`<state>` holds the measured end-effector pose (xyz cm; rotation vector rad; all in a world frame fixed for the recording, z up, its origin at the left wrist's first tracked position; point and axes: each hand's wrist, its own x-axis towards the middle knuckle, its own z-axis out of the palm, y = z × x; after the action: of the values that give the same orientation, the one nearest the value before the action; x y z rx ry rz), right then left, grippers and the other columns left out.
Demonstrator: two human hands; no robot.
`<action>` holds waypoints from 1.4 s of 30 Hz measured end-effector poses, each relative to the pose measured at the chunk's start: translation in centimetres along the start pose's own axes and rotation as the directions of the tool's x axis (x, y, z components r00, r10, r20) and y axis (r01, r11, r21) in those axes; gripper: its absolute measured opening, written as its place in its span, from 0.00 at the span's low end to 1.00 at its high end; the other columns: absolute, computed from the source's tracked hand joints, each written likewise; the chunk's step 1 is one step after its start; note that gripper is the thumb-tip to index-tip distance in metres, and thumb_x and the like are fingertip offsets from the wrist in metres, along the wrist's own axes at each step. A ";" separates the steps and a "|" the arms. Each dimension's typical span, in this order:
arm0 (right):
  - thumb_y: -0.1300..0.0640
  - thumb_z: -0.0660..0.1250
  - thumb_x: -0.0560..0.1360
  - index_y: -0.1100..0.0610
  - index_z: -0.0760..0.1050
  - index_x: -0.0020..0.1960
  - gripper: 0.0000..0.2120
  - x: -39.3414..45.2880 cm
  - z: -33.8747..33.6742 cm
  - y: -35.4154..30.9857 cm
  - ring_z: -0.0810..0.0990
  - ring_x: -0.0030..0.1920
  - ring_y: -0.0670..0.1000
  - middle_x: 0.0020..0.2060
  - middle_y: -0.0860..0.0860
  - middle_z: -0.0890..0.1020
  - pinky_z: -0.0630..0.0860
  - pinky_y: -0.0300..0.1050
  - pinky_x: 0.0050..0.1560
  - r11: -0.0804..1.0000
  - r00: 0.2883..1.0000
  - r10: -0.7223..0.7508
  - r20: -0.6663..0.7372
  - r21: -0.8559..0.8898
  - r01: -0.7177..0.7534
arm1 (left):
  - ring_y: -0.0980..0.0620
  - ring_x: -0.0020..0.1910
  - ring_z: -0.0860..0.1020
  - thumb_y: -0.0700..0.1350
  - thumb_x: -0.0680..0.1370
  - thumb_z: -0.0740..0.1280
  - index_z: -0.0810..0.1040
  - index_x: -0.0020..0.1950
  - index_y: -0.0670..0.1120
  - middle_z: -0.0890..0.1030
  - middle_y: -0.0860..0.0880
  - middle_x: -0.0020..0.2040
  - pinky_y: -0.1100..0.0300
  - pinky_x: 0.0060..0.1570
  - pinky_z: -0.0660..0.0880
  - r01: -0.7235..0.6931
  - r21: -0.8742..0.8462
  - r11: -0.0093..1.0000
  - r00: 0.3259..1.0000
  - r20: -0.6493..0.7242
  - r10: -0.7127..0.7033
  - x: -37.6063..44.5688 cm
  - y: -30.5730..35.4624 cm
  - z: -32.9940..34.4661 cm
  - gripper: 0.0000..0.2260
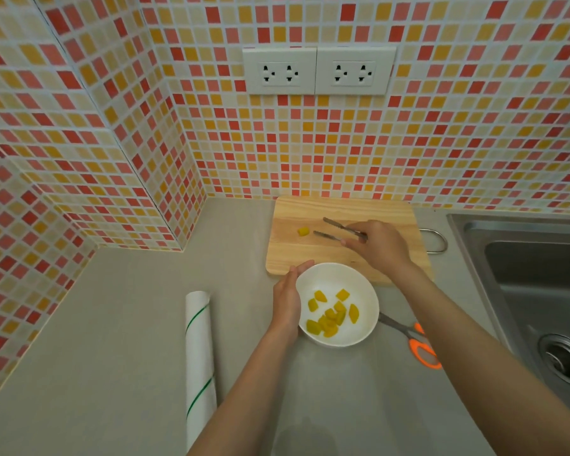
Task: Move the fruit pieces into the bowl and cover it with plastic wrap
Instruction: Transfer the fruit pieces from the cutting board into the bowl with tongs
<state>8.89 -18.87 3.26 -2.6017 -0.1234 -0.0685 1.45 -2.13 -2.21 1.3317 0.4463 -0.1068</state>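
Overhead, a grey counter [119, 324] meets a wall of red, orange and cream mosaic tiles [310, 153]. A wooden cutting board [310, 251] lies against the counter's back edge. One yellow fruit piece [303, 231] remains on the board, near its left side. The right hand [380, 245] reaches over the board, its fingers curled round metal tongs [338, 230] whose two tips stand apart, pointing at the lone piece without touching it. A white bowl [359, 287] sits on the counter just in front of the board, overlapping its near edge, and holds several yellow fruit pieces [331, 314]. The left hand [287, 299] rests against the bowl's left rim with fingers nearly straight, steadying it. A roll of plastic wrap [199, 357] lies to the left of the bowl, well apart from it. Orange-handled scissors [415, 340] lie just right of the bowl, partly hidden by the right forearm. A steel sink [524, 258] fills the counter's right edge.
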 end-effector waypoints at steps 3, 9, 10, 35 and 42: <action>0.43 0.67 0.72 0.49 0.78 0.60 0.19 2.2 2.3 -1.3 0.79 0.54 0.57 0.53 0.53 0.83 0.75 0.48 0.46 0.999 0.994 0.025 0.107 -0.034 -0.021 | 0.61 0.36 0.82 0.47 0.82 0.53 0.83 0.47 0.52 0.84 0.56 0.41 0.70 0.31 0.75 -0.001 -0.012 1.000 1.000 0.005 0.001 0.1 0.0 0.1 0.18; 0.45 0.66 0.74 0.48 0.80 0.56 0.14 4.3 5.0 -1.8 0.80 0.52 0.56 0.51 0.53 0.84 0.77 0.50 0.48 0.991 0.982 0.120 0.144 -0.073 -0.110 | 0.59 0.38 0.82 0.47 0.81 0.54 0.84 0.46 0.52 0.85 0.55 0.42 0.69 0.33 0.76 0.003 -0.019 1.000 1.000 0.002 -0.003 0.3 0.0 0.1 0.18; 0.46 0.66 0.74 0.49 0.80 0.55 0.13 4.4 5.1 -1.6 0.80 0.51 0.56 0.50 0.53 0.84 0.77 0.49 0.47 0.990 0.984 0.124 0.129 -0.080 -0.114 | 0.59 0.38 0.82 0.47 0.81 0.54 0.84 0.46 0.52 0.85 0.55 0.42 0.69 0.32 0.76 0.001 -0.018 1.000 1.000 0.002 -0.001 0.3 -0.1 0.1 0.18; 0.42 0.63 0.74 0.45 0.73 0.65 0.20 -6.7 -3.1 -0.1 0.78 0.49 0.55 0.51 0.49 0.80 0.65 0.46 0.47 0.852 0.929 -0.310 0.200 -0.375 0.365 | 0.57 0.39 0.83 0.49 0.82 0.53 0.83 0.47 0.53 0.85 0.54 0.41 0.65 0.35 0.78 0.000 -0.016 1.000 1.000 0.029 0.000 0.1 -0.1 0.1 0.18; 0.46 0.67 0.73 0.55 0.77 0.60 0.19 -4.0 -2.7 1.9 0.81 0.46 0.59 0.46 0.55 0.83 0.75 0.51 0.41 0.979 0.978 -0.092 -0.185 -0.195 0.055 | 0.55 0.43 0.82 0.48 0.82 0.52 0.82 0.50 0.52 0.84 0.54 0.45 0.64 0.39 0.78 -0.012 -0.014 1.000 1.000 0.025 0.012 0.1 -0.1 0.1 0.18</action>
<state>5.03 -22.16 4.32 -2.7617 -0.1499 -0.3762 1.53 -2.24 -2.33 1.3175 0.4168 -0.1100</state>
